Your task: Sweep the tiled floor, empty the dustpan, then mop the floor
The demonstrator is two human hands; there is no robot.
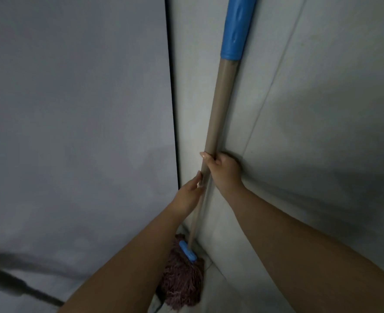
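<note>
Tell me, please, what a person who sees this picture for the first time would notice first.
First comes the long mop handle, tan with a blue grip at the top, running up the middle of the picture close to a wall corner. The right hand grips it mid-length, and the left hand touches it just below. At the bottom, the reddish-brown mop head rests on the floor in the corner.

Mop [218, 114]: tan pole, blue grip, maroon head [183, 283] on floor.

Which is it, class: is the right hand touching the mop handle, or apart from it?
Touching. The head view shows the right hand with its fingers curled round the mop handle.
</note>
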